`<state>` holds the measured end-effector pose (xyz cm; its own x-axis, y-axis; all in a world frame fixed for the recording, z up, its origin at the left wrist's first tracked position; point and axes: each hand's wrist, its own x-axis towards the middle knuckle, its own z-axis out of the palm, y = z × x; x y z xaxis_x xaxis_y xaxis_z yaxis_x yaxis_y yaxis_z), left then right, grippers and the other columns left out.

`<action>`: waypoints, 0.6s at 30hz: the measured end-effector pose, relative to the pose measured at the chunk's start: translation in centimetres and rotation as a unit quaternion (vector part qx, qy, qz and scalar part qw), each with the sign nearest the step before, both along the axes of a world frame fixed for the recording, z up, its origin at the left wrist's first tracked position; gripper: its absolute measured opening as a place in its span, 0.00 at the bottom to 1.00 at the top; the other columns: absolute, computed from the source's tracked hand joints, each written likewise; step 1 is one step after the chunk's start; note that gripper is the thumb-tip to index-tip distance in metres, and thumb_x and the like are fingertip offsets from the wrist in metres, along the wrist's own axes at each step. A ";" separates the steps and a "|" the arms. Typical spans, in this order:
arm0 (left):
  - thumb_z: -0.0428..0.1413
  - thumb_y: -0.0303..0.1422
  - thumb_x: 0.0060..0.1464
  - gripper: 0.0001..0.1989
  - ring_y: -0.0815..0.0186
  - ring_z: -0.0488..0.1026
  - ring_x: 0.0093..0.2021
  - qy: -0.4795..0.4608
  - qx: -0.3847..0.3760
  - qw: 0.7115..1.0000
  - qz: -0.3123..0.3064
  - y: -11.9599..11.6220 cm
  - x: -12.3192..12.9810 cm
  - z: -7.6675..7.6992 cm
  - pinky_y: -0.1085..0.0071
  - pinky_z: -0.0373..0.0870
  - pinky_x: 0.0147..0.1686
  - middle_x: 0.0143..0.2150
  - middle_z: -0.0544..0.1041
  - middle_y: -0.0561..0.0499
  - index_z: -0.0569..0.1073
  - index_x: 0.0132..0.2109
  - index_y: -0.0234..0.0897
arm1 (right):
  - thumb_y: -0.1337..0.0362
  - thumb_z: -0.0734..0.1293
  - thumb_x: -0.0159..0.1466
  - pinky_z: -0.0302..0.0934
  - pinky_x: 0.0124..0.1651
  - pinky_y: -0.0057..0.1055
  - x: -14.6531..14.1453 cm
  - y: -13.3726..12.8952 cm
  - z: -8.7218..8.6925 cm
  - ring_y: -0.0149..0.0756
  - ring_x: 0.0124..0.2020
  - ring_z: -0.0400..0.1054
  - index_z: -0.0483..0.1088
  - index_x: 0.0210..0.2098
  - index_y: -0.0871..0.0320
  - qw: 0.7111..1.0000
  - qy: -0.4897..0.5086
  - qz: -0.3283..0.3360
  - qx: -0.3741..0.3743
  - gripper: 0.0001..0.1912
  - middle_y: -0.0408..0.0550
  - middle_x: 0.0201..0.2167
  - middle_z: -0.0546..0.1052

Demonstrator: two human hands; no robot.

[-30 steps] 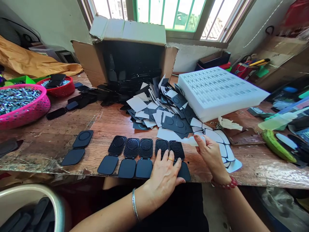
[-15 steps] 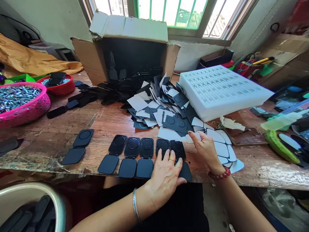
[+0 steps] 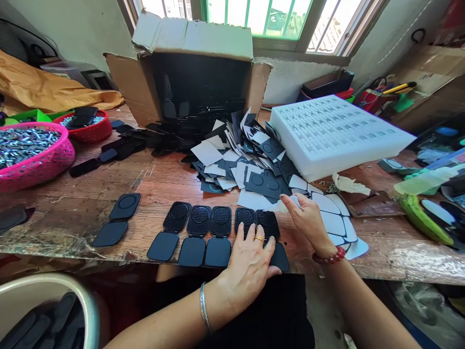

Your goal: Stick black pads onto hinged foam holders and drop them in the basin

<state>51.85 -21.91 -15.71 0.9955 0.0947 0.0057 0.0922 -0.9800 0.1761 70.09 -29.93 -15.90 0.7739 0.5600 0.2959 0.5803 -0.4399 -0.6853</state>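
Observation:
My left hand [image 3: 250, 257] lies spread, palm down, over the two rightmost hinged black pieces, fingertips at their ridged upper halves [image 3: 268, 224]. My right hand [image 3: 308, 222] is wrapped round a small translucent bottle [image 3: 281, 205], its tip pointing left above those pieces. Left of my left hand, several more hinged black pieces [image 3: 220, 221] lie unfolded in a row, ridged halves at the back and smooth halves [image 3: 218, 253] at the table's front edge. Another unfolded piece [image 3: 125, 206], with a ring mark, lies farther left. White-faced rounded pieces [image 3: 332, 224] lie under and beside my right hand.
Behind the row are loose black and white cards [image 3: 254, 169] and an open cardboard box [image 3: 127, 87]. A white foam block [image 3: 337, 140] stands at the right back. Pink [image 3: 39, 167] and red [image 3: 100, 131] baskets hold metal parts at left; a bucket [image 3: 89, 305] stands below.
My right hand has shifted very slightly left with the bottle. My left hand stays spread in the same place. The camera view has moved a little.

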 end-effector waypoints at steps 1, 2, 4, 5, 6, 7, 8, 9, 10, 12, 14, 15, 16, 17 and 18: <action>0.57 0.51 0.58 0.31 0.46 0.65 0.65 0.001 0.001 1.000 -0.001 0.0 0.0 0.0 0.44 0.60 0.63 0.63 0.69 0.34 0.69 0.63 0.38 | 0.47 0.62 0.64 0.46 0.27 0.32 0.0 0.0 0.0 0.31 0.21 0.50 0.55 0.19 0.53 1.000 -0.005 0.004 -0.001 0.24 0.38 0.16 0.57; 0.57 0.51 0.58 0.31 0.46 0.65 0.65 0.001 0.001 1.000 -0.001 0.0 0.0 0.0 0.43 0.60 0.63 0.63 0.69 0.34 0.69 0.63 0.38 | 0.47 0.62 0.64 0.46 0.26 0.32 0.1 0.1 0.0 0.31 0.21 0.50 0.55 0.19 0.53 1.000 -0.010 0.007 -0.002 0.24 0.38 0.16 0.56; 0.56 0.51 0.58 0.31 0.46 0.65 0.64 0.001 0.002 1.000 -0.003 0.0 0.0 0.0 0.43 0.60 0.62 0.63 0.69 0.34 0.69 0.63 0.39 | 0.47 0.63 0.64 0.46 0.26 0.32 0.1 0.2 0.1 0.31 0.21 0.49 0.54 0.19 0.53 1.000 -0.018 0.007 -0.006 0.24 0.38 0.16 0.56; 0.56 0.51 0.58 0.31 0.46 0.65 0.64 0.000 0.002 1.000 -0.003 0.0 0.0 0.0 0.43 0.60 0.62 0.63 0.69 0.34 0.69 0.63 0.39 | 0.47 0.63 0.64 0.46 0.26 0.32 0.1 0.2 0.2 0.31 0.21 0.48 0.53 0.19 0.53 1.000 -0.021 0.007 -0.008 0.24 0.37 0.16 0.55; 0.56 0.51 0.58 0.31 0.46 0.65 0.65 -0.001 0.002 1.000 -0.003 0.0 0.0 0.0 0.43 0.60 0.62 0.63 0.69 0.34 0.69 0.63 0.39 | 0.47 0.63 0.64 0.46 0.26 0.32 0.1 0.2 0.3 0.31 0.21 0.48 0.53 0.19 0.53 1.000 -0.021 0.007 -0.010 0.24 0.37 0.16 0.55; 0.56 0.51 0.59 0.31 0.46 0.65 0.65 -0.001 0.002 1.000 -0.002 0.0 0.0 0.0 0.43 0.60 0.63 0.63 0.69 0.34 0.69 0.63 0.39 | 0.47 0.63 0.64 0.46 0.26 0.32 0.0 0.2 0.3 0.31 0.21 0.48 0.53 0.19 0.53 1.000 -0.021 0.007 -0.011 0.24 0.37 0.16 0.55; 0.56 0.51 0.59 0.31 0.46 0.65 0.65 -0.001 0.001 1.000 -0.001 0.1 0.0 0.0 0.43 0.59 0.63 0.63 0.69 0.34 0.69 0.63 0.39 | 0.47 0.63 0.64 0.46 0.27 0.32 0.0 0.2 0.4 0.31 0.21 0.49 0.53 0.19 0.53 1.000 -0.021 0.007 -0.012 0.24 0.37 0.16 0.55; 0.56 0.51 0.59 0.31 0.46 0.64 0.65 0.001 0.000 1.000 -0.001 0.1 0.0 0.0 0.43 0.59 0.63 0.64 0.69 0.34 0.69 0.63 0.39 | 0.47 0.63 0.64 0.46 0.27 0.32 0.0 0.2 0.4 0.31 0.22 0.49 0.53 0.19 0.53 1.000 -0.021 0.006 -0.014 0.24 0.37 0.16 0.55; 0.55 0.51 0.59 0.31 0.46 0.64 0.65 0.003 -0.002 1.000 -0.001 0.1 0.0 0.0 0.43 0.59 0.63 0.64 0.69 0.33 0.68 0.63 0.38 | 0.47 0.62 0.64 0.46 0.27 0.32 0.0 0.2 0.5 0.31 0.22 0.49 0.53 0.19 0.53 1.000 -0.023 0.004 -0.016 0.24 0.37 0.16 0.56; 0.55 0.51 0.60 0.31 0.45 0.63 0.66 0.009 -0.004 1.000 -0.002 0.1 0.0 0.1 0.42 0.58 0.63 0.64 0.68 0.33 0.68 0.64 0.38 | 0.46 0.62 0.64 0.46 0.27 0.32 0.0 0.0 0.5 0.31 0.22 0.50 0.53 0.20 0.53 0.999 -0.028 -0.001 -0.020 0.24 0.38 0.17 0.56; 0.55 0.51 0.60 0.31 0.45 0.63 0.66 0.014 -0.005 1.000 -0.004 0.1 0.1 0.1 0.42 0.57 0.64 0.65 0.68 0.33 0.67 0.64 0.38 | 0.44 0.61 0.65 0.47 0.27 0.32 0.0 -0.2 0.6 0.31 0.22 0.50 0.54 0.20 0.53 0.999 -0.037 -0.003 -0.024 0.25 0.38 0.17 0.58; 0.55 0.51 0.60 0.31 0.45 0.63 0.66 0.017 -0.005 1.000 -0.005 0.1 0.1 0.1 0.42 0.57 0.64 0.64 0.68 0.33 0.68 0.64 0.38 | 0.43 0.61 0.65 0.47 0.28 0.32 0.0 -0.4 0.6 0.31 0.22 0.50 0.54 0.20 0.53 0.999 -0.046 -0.004 -0.025 0.26 0.38 0.17 0.59; 0.55 0.51 0.59 0.31 0.45 0.63 0.66 0.017 -0.004 1.000 -0.005 0.1 0.1 0.1 0.42 0.57 0.64 0.64 0.68 0.33 0.68 0.64 0.38 | 0.42 0.60 0.65 0.47 0.28 0.32 -0.1 -0.5 0.6 0.31 0.21 0.50 0.54 0.20 0.53 0.998 -0.058 -0.005 -0.027 0.26 0.38 0.17 0.59; 0.55 0.51 0.59 0.31 0.45 0.63 0.66 0.016 -0.002 1.000 -0.005 0.1 0.1 0.2 0.42 0.57 0.64 0.64 0.68 0.33 0.68 0.64 0.38 | 0.41 0.60 0.65 0.47 0.28 0.32 -0.1 -0.7 0.7 0.31 0.21 0.50 0.54 0.21 0.53 0.997 -0.072 -0.007 -0.030 0.27 0.38 0.17 0.59; 0.55 0.51 0.59 0.31 0.45 0.64 0.65 0.014 0.000 1.000 -0.004 0.1 0.1 0.2 0.42 0.57 0.64 0.64 0.68 0.33 0.68 0.64 0.38 | 0.39 0.59 0.65 0.46 0.28 0.32 -0.1 -0.8 0.7 0.31 0.21 0.50 0.53 0.20 0.52 0.996 -0.086 -0.008 -0.033 0.28 0.39 0.17 0.60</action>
